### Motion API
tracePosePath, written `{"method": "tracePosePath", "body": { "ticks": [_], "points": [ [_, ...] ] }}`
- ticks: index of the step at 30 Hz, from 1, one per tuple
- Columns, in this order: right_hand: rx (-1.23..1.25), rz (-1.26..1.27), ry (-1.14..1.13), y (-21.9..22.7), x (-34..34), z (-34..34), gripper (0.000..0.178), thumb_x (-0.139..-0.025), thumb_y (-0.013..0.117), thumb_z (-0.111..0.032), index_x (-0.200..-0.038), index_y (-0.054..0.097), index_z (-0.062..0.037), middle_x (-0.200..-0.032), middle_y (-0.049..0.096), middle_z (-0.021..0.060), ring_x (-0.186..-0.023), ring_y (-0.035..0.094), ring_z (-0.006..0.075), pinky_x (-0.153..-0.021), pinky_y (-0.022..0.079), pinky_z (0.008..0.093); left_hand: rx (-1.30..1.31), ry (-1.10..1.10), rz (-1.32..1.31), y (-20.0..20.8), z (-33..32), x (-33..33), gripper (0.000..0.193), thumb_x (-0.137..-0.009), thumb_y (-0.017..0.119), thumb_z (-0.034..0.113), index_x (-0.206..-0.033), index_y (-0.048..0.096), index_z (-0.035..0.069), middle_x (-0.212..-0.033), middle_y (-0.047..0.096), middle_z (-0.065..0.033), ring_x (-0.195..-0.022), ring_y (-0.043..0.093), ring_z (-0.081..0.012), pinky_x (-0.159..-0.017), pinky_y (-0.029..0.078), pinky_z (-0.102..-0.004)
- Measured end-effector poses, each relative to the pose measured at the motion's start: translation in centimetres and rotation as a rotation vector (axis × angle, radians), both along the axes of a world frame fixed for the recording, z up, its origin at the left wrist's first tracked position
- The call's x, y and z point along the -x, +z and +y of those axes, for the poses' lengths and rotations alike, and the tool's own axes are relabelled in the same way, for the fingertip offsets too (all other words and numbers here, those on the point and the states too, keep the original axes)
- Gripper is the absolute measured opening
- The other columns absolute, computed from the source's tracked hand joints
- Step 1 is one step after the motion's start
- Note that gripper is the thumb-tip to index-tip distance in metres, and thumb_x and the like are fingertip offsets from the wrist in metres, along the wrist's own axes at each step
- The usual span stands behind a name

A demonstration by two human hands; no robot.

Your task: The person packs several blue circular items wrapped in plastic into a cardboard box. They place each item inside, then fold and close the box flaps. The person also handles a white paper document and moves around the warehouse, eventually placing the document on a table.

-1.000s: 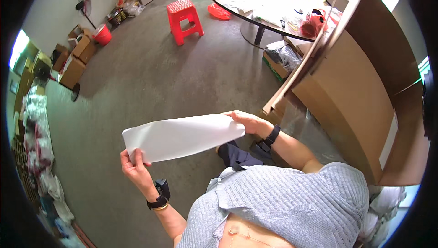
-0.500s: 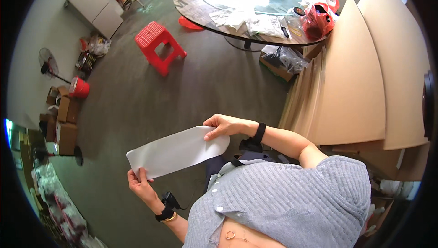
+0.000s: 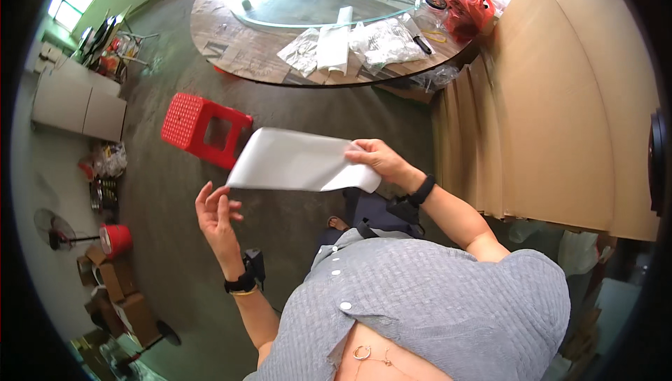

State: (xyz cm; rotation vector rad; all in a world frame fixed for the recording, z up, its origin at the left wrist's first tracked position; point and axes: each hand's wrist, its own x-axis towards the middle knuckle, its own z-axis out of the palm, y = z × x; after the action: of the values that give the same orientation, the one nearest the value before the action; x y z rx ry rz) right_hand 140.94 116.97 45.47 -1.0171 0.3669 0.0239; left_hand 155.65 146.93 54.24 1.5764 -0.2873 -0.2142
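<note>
A long white sheet [image 3: 294,162], like stiff paper or thin plastic, hangs in the air in front of my body, its near right end curling. My right hand [image 3: 378,160] grips it at the right end, thumb and fingers pinching the edge. Beside the sheet's lower left corner is my left hand [image 3: 220,218], its fingers spread and curved with nothing seen between them. The fingertips come very close to that corner; whether one touches it I cannot tell. Black straps with small dark devices circle both wrists.
A red plastic stool [image 3: 203,129] stands just behind the sheet. Farther off, a round table [image 3: 231,59] carries white packets, a white strip [image 3: 333,48] and a red bag [image 3: 467,10]. Tall cardboard sheets [image 3: 546,115] lean at right. Cartons [image 3: 133,311] and a fan [image 3: 56,230] are at left.
My left hand has let go of the sheet's left end. The sheet, in my right hand, has swung up and away from me, and my view has turned toward the table.
</note>
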Motion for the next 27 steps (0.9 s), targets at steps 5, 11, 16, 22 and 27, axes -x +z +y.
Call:
{"method": "tracePosePath", "body": {
  "ticks": [5,11,16,22,27],
  "points": [
    [-0.034,-0.001,-0.139,-3.7,-5.7,-6.6,0.026,-0.088,0.062,-0.021,-0.107,0.060,-0.0015,-0.093,0.064,0.0021,-0.077,0.059,0.0067,-0.068,0.049,0.0229,-0.071,-0.248,-0.022,-0.6,-9.8,-7.9,0.035,-0.092,0.054,0.013,-0.125,0.044,0.004,-0.110,0.061,-0.0098,-0.079,0.062,-0.0123,-0.064,0.050,-0.0224],
    [-0.043,-0.057,-0.189,-1.4,-16.8,-11.5,0.031,-0.087,0.063,-0.023,-0.108,0.059,-0.0007,-0.095,0.063,0.0015,-0.079,0.057,0.0057,-0.069,0.047,0.0214,-0.031,-0.498,0.599,-7.2,-18.4,-14.8,0.045,-0.095,0.046,0.039,-0.122,0.041,0.003,-0.110,0.061,-0.0191,-0.092,0.064,-0.0248,-0.077,0.053,-0.0351],
    [0.074,-0.139,-0.063,-0.2,-19.8,-13.5,0.029,-0.089,0.062,-0.024,-0.107,0.060,-0.0020,-0.094,0.064,-0.0002,-0.082,0.056,0.0041,-0.074,0.047,0.0215,0.560,-0.328,0.905,-9.6,-25.0,-20.0,0.042,-0.094,0.052,0.029,-0.126,0.040,0.005,-0.120,0.055,-0.0137,-0.112,0.053,-0.0264,-0.090,0.047,-0.0380],
    [0.026,0.140,-0.329,-6.0,-17.8,-14.8,0.030,-0.090,0.061,-0.024,-0.108,0.061,-0.0002,-0.094,0.064,0.0011,-0.082,0.057,0.0058,-0.074,0.046,0.0217,0.329,-0.346,0.298,-8.5,-33.0,-26.4,0.051,-0.082,0.060,-0.007,-0.128,0.040,0.004,-0.110,0.056,-0.0094,-0.104,0.056,-0.0177,-0.086,0.047,-0.0285],
    [-0.057,0.350,-0.607,-10.8,-17.6,-14.3,0.027,-0.091,0.058,-0.019,-0.107,0.060,0.0023,-0.093,0.065,0.0040,-0.078,0.059,0.0083,-0.070,0.048,0.0240,-0.122,-0.414,0.134,-14.8,-37.3,-28.8,0.066,-0.080,0.066,0.000,-0.136,0.032,0.008,-0.134,0.035,-0.0156,-0.103,0.050,-0.0173,-0.081,0.048,-0.0274]
  ]
}}
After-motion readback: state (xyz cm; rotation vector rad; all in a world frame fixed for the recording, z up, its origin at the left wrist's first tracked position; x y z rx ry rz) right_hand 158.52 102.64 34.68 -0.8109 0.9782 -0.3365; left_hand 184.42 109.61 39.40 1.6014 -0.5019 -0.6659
